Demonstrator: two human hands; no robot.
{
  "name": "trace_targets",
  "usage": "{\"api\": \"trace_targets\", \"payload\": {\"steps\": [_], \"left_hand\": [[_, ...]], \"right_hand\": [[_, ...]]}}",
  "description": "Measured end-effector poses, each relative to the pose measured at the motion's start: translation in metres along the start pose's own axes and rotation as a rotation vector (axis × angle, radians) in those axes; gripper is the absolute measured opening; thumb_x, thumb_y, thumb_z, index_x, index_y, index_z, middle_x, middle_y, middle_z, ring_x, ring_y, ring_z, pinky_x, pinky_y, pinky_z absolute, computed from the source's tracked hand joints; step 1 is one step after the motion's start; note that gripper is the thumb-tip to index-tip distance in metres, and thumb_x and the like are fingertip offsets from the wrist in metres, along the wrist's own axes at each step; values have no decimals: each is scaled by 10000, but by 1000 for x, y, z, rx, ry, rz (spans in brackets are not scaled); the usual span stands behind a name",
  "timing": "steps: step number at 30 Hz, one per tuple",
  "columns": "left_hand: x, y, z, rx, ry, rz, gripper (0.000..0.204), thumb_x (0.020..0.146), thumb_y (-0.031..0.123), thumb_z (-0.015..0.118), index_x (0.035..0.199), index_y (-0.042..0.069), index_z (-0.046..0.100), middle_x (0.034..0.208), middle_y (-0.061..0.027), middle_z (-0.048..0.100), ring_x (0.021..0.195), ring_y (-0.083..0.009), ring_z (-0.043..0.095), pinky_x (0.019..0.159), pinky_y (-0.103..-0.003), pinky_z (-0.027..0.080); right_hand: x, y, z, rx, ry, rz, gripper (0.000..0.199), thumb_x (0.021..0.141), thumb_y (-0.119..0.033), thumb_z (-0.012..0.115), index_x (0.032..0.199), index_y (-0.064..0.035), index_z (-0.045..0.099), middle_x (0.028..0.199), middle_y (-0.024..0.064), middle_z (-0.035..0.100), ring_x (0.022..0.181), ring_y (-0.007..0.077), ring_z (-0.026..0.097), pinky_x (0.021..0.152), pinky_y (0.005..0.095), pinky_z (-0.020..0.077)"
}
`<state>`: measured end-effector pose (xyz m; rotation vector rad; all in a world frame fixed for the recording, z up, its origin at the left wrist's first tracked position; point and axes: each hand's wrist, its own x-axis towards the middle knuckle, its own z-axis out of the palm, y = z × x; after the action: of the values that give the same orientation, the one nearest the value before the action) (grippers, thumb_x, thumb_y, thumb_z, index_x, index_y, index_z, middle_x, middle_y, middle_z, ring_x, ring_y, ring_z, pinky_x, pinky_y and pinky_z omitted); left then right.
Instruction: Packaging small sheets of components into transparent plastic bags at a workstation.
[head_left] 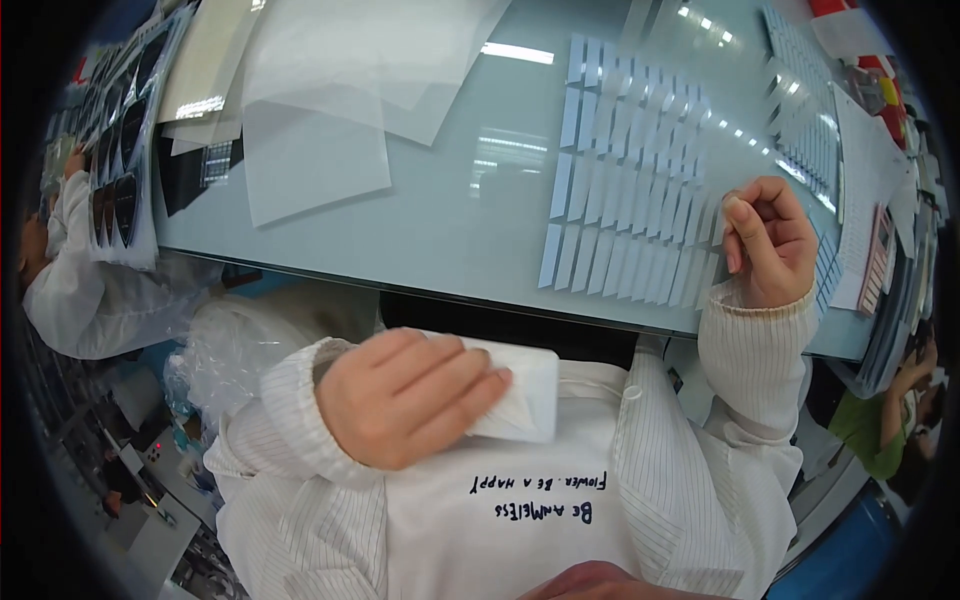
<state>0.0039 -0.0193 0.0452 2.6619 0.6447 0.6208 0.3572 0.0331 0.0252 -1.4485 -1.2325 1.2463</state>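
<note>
Now L hand (400, 398) curled round white pad (522, 395).

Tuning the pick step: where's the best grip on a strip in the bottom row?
Pinch a strip by its lower end, coming from the table's near edge. The strips overlap sideways, so only the ends are free. The right hand is at that row's right end.

At the glass table's (440, 215) centre we have open passage between the loose white sheets (330, 90) at eleven o'clock and the rows of pale strips (630, 170) at two. A co-worker's sleeve (90, 290) blocks nine o'clock.
</note>
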Motion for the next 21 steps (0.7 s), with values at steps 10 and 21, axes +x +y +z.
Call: {"api": "trace_targets", "payload": {"steps": [10, 21], "left_hand": [[10, -13, 35, 187, 104, 41, 308, 730, 144, 711, 1026, 60, 719, 1190, -90, 710, 810, -202, 602, 689, -293, 433], [9, -15, 34, 195, 70, 12, 282, 719, 135, 722, 994, 72, 718, 1185, -74, 714, 801, -188, 598, 692, -290, 436]], "right_hand": [[-8, -3, 4, -49, 28, 13, 108, 961, -67, 663, 1017, -9, 591, 814, 51, 622, 531, 36, 430, 505, 173, 340], [-7, -6, 8, -84, 26, 12, 123, 968, -90, 667, 1029, -12, 594, 817, 30, 626, 556, 16, 413, 502, 158, 309]]}}
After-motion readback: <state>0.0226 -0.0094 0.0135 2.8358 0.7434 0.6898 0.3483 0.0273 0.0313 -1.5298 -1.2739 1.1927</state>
